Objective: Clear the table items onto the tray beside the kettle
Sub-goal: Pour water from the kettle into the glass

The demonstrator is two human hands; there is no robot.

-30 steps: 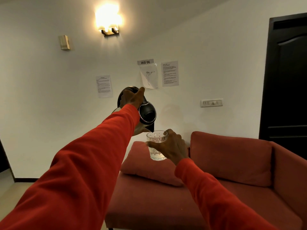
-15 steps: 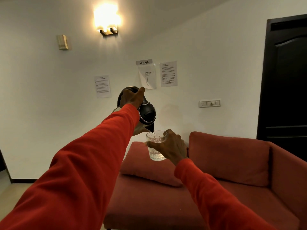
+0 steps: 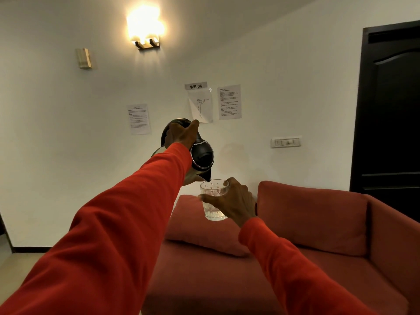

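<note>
We are closing our left hand (image 3: 180, 135) around the black handle of the kettle (image 3: 201, 155), arm stretched forward and raised, tipping the kettle so its spout is pointing down just over the glass (image 3: 213, 202). We are wrapping our right hand (image 3: 234, 202) around that clear patterned glass, holding it upright in the air below the spout, with a little water sitting in its bottom. Both red sleeves are reaching out above the red sofa (image 3: 318, 223) and its cushion (image 3: 195, 226).

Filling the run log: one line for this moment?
left hand: grip on kettle, tilted | right hand: grip on glass under spout | above red sofa
</note>
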